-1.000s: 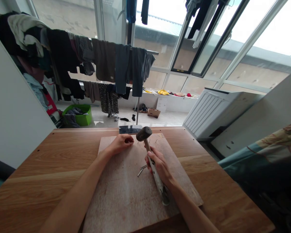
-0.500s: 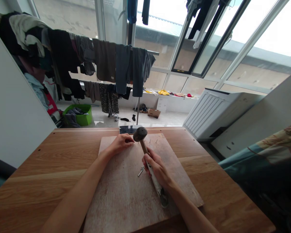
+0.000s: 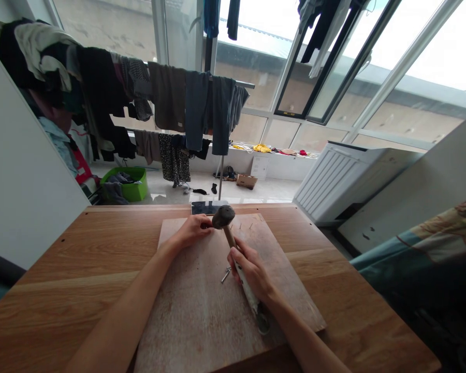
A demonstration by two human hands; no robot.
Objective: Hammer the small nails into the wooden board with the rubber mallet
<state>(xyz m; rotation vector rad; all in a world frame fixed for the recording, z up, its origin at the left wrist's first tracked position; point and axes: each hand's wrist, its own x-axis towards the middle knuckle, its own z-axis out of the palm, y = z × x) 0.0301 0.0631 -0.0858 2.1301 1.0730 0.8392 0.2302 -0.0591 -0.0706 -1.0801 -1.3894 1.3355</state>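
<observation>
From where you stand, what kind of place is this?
Probably a home's glazed balcony used for laundry: clothes hang on a drying rack, a green basket sits on the floor, and the right hand holds a hammer over a board on a wooden table.

No readable text, label, brand or number anywhere in view.

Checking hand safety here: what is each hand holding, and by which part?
Right hand grips the hammer mid-handle; left hand pinches something too small to tell.
</observation>
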